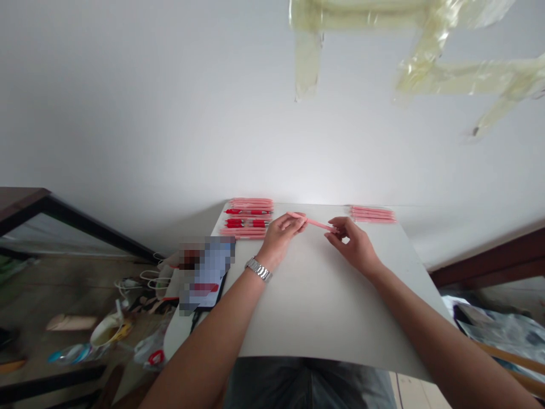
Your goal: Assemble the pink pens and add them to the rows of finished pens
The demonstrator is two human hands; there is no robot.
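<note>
Desk (306, 307) in the head view: white, standing against a pale wall (170, 113).
Pink pen (319, 223): slanting between both hands' fingers, above the desk.
Left hand (279, 236): fingers clamped on the pen near one end.
Right hand (356, 247): fingers pinched together on its other end.
Red pens (247, 224): left of the left fingers, among pink ones.
Pink bundle (372, 214): right of the right fingers.

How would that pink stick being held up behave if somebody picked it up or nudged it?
The pink stick looks slim, so it's probably light. It shows no sag, suggesting it's stiff. Its narrow shape may let it roll.
</note>
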